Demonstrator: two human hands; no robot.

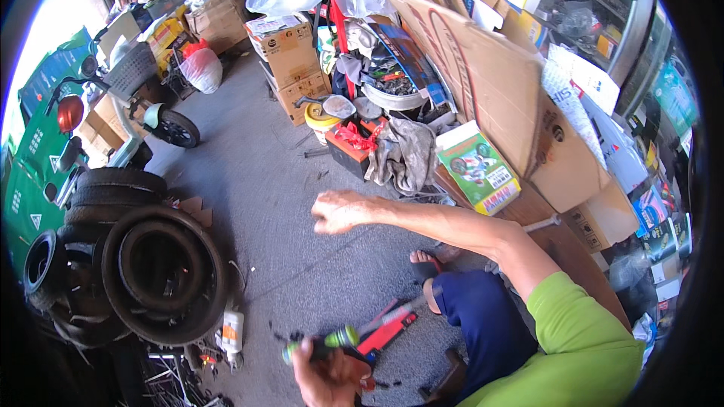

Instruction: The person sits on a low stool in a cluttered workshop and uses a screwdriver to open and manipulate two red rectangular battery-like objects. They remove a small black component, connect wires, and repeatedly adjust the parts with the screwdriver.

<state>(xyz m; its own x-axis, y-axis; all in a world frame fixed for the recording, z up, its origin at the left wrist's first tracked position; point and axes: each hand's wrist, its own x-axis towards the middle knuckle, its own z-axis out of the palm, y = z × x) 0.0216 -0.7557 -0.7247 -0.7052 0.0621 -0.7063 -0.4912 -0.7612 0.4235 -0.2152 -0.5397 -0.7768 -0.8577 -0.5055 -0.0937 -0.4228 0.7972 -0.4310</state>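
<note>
My left hand (324,378), at the lower edge, is closed around the green-and-black handle of a screwdriver (343,337). Its pale shaft points up and to the right, somewhat blurred. Beneath the shaft, a red and black object (388,332) lies on the ground; I cannot make out its kind. My right arm reaches in from the right, and my right hand (343,211) hangs over the grey floor with curled fingers. Whatever those fingers hold, if anything, is hidden. My bent knee in dark blue trousers (483,324) and a sandalled foot (426,265) show between the arms.
Stacked tyres (162,275) stand at left beside a white bottle (232,332). Behind them is a scooter (113,136). Cardboard boxes (290,60), a yellow-and-white bucket (323,120), a grey rag (403,154) and a green printed box (479,167) line the far and right sides.
</note>
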